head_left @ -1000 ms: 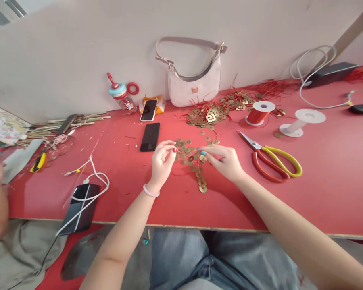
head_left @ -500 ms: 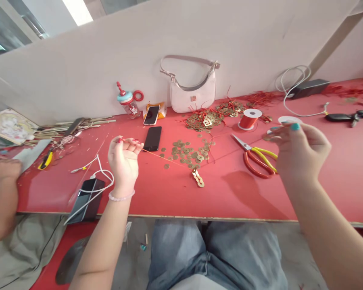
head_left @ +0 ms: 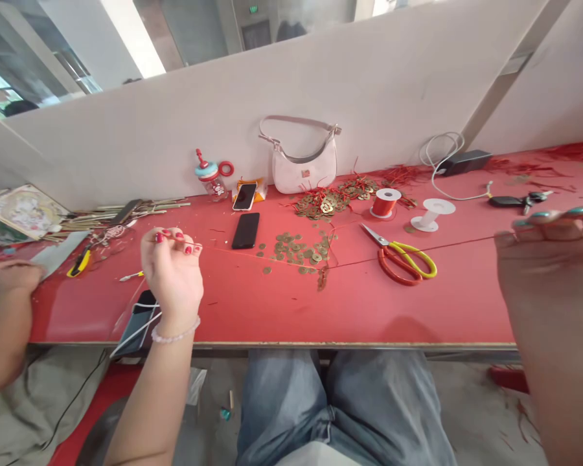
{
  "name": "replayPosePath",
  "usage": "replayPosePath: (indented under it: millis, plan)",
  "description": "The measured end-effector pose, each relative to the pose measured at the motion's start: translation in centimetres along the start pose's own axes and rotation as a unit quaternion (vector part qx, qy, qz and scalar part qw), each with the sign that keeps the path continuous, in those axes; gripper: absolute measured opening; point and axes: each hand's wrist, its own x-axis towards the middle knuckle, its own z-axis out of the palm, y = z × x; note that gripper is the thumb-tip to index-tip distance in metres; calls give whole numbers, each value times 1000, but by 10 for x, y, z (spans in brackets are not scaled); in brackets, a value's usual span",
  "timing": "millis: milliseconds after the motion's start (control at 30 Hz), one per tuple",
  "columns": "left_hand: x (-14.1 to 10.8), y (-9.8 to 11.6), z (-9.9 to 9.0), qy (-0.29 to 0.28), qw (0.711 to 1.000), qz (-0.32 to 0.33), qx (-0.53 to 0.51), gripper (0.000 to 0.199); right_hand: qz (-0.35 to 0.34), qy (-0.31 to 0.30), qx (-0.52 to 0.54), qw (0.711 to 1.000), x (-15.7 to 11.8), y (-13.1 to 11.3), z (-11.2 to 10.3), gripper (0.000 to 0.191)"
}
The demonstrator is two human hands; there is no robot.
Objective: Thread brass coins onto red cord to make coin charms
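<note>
A thin red cord (head_left: 369, 261) runs nearly straight between my two hands. My left hand (head_left: 172, 268), above the table at left, pinches one end between its fingertips. At the right edge of the view my right hand (head_left: 548, 243) has its fingers curled round the other end. Near the middle of the cord hangs a small cluster of brass coins (head_left: 322, 279), blurred by motion. Loose brass coins (head_left: 294, 249) lie just behind it on the red table (head_left: 272, 317). Scissors (head_left: 398, 259) with red and yellow handles rest under the cord, to the right of the coins.
Behind the coins are a pink handbag (head_left: 305, 169), a heap of tasselled coins (head_left: 323, 204), a red spool (head_left: 385, 204) and a white spool (head_left: 432, 215). Phones (head_left: 245, 231) and a cup (head_left: 214, 181) lie left of centre. Another person's arm (head_left: 10, 317) rests at far left.
My right hand has moved far to the right and my left hand a little left, so the cord is stretched longer. The coin cluster has shifted slightly right. The camera view has shifted too.
</note>
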Motion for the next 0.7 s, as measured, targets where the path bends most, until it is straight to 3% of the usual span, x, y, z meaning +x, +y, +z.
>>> replayPosePath:
  millis: [67, 133, 267, 400, 700]
  plan:
    - [5, -1, 4, -9, 1000, -7, -6, 6, 50, 15, 75, 996, 5, -4, 7, 18]
    - [10, -11, 7, -8, 1000, -14, 1, 7, 55, 15, 89, 994, 11, 1, 18, 17]
    - [17, -47, 9, -6, 997, -67, 33, 15, 22, -52, -4, 998, 14, 30, 39, 12]
    - [13, -76, 7, -40, 987, -138, 66, 15, 90, -90, -32, 991, 3, 55, 52, 4]
    - [-5, -92, 15, -113, 977, -160, 87, 12, 171, -158, 14, 972, -24, 72, 57, 4]
